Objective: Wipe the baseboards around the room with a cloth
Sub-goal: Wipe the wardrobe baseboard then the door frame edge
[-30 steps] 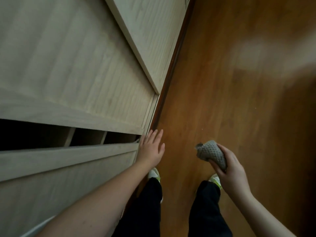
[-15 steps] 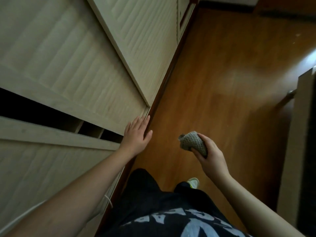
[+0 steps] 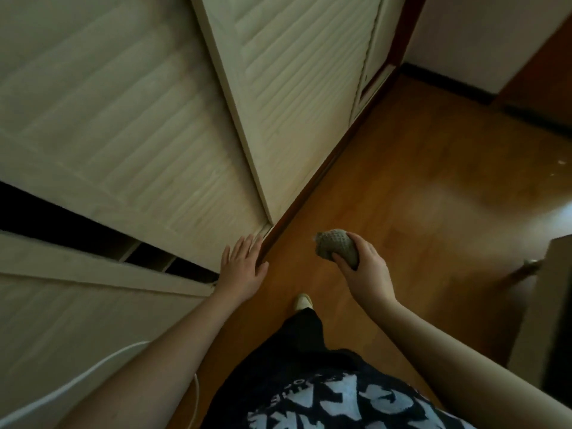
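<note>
The cloth [image 3: 337,248] is bunched in the right hand [image 3: 363,270] at frame centre. The left hand [image 3: 241,269] is flattened against the wardrobe [image 3: 130,125]. The baseboard [image 3: 312,193] runs diagonally upper-right, left of the cloth.

left hand [image 3: 240,271] flat, right hand [image 3: 365,267] gripping

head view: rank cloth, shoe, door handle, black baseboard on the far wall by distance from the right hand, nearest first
1. Cloth: gripped in the right hand itself.
2. Shoe: on the floor just below and left of the hand.
3. Door handle: off to the right, at the door's edge.
4. Black baseboard: along the far wall, top right.
</note>
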Demonstrator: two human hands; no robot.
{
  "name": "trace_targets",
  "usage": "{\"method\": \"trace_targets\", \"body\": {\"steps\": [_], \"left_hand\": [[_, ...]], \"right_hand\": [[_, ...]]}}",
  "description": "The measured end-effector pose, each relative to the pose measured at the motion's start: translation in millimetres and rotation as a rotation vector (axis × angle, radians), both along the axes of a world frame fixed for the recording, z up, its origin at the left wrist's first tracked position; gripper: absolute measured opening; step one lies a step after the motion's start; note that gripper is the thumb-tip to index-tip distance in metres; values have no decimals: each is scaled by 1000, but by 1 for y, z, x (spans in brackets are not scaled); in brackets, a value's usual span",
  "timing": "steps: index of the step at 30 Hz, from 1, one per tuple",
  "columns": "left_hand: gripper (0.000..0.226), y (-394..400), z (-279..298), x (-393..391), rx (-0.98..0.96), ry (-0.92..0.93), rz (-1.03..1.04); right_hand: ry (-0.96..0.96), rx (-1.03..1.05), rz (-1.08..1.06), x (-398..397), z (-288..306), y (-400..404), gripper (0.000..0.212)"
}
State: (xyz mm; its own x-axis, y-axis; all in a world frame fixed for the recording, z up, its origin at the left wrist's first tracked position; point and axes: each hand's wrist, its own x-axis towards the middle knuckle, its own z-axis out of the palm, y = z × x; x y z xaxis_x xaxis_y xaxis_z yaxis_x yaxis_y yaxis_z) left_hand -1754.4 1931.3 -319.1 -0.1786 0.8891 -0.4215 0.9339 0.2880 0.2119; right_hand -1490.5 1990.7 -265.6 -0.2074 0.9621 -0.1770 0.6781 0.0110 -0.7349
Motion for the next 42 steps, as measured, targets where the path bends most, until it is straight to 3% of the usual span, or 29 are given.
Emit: {"method": "trace_targets", "body": {"steps": [3, 11, 17, 25, 31, 42], "left_hand": [[66, 37, -2, 20, 23, -67, 59], [68, 109, -3, 38, 27, -24, 52], [69, 122, -11, 72, 69, 27, 236], [69, 127, 1, 181, 95, 40, 546], [70, 108, 17, 230, 150, 73, 670], [71, 70, 12, 259, 145, 69, 840]], "right_hand": [[-30, 0, 10, 25, 8, 32, 53], [2, -66, -56, 86, 8, 104, 50], [56, -84, 109, 120, -3, 172, 50], [95, -148, 400, 165, -14, 256, 52], [104, -241, 500, 164, -16, 269, 55], [108, -204, 564, 143, -6, 259, 48]]}}
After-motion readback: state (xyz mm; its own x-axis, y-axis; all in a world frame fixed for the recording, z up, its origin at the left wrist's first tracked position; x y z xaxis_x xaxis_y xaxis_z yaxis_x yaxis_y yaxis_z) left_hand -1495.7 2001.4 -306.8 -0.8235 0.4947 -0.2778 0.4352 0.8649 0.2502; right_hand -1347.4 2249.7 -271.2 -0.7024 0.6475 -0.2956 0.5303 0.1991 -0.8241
